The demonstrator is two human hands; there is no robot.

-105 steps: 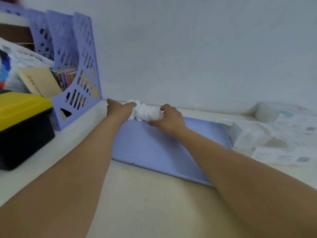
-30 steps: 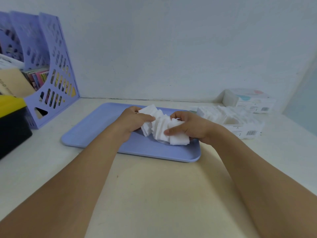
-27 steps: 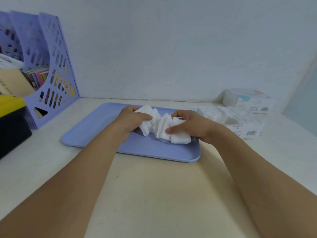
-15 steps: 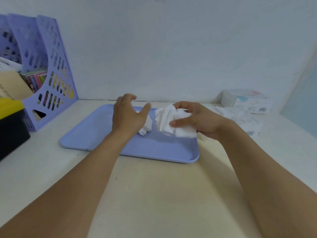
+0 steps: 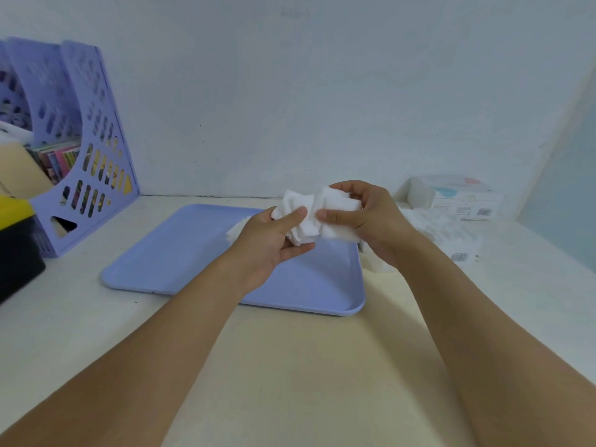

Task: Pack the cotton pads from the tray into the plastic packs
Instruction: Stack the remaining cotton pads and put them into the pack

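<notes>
Cream-coloured counter (image 5: pixel 290 366) carries a lilac tray (image 5: pixel 180 253), with plastic packs (image 5: pixel 438 230) just beside its right edge. Above the tray, the left hand (image 5: pixel 271 240) and right hand (image 5: pixel 364 221) each keep a narrow grip, thumb against fingers, on one fanned stack of white cotton pads (image 5: pixel 309 217). A few pads lie on the tray behind the left hand.

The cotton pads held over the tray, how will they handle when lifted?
Probably soft and light: the cotton pads fan unevenly between left hand and right hand. Likely to slip apart; some lie loose on the tray.
</notes>
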